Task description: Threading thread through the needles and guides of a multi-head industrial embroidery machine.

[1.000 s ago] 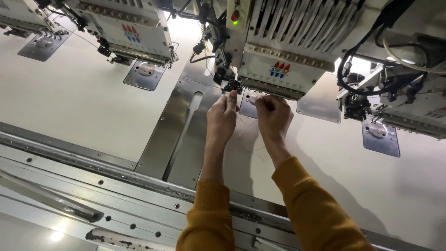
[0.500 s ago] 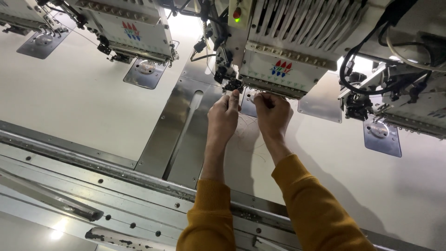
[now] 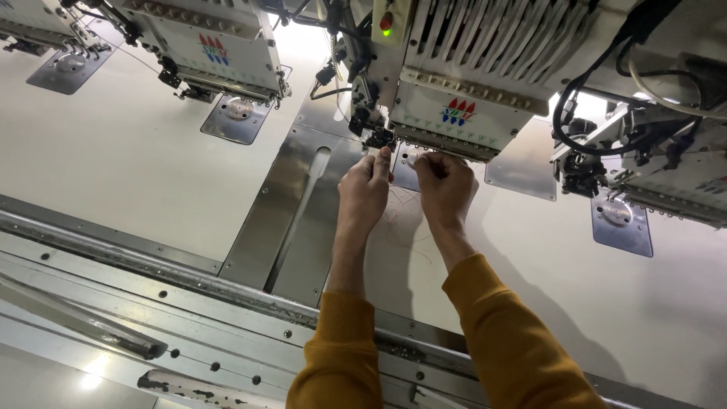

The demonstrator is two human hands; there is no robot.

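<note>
Nearest the camera, a steel frame rail [image 3: 151,303] with bolt heads runs across the lower view. Two mustard-yellow sleeves [image 3: 515,348] cross it, forearms extended away from the body. Beyond the rail lies a flat white machine table [image 3: 129,174], with a polished steel plate [image 3: 303,212] set into it under the hands. The left hand [image 3: 363,193] is raised, its fingertips touching the dark needle assembly [image 3: 375,136] at the lower left of the central embroidery head [image 3: 473,91]. The right hand [image 3: 447,185] sits just beside it, fingers curled together at the head's lower edge. Fine thread [image 3: 401,216] trails loosely beneath both hands; whether either hand pinches it cannot be told. A second embroidery head [image 3: 216,49] stands farther left, a third head [image 3: 666,167] at right.
</note>
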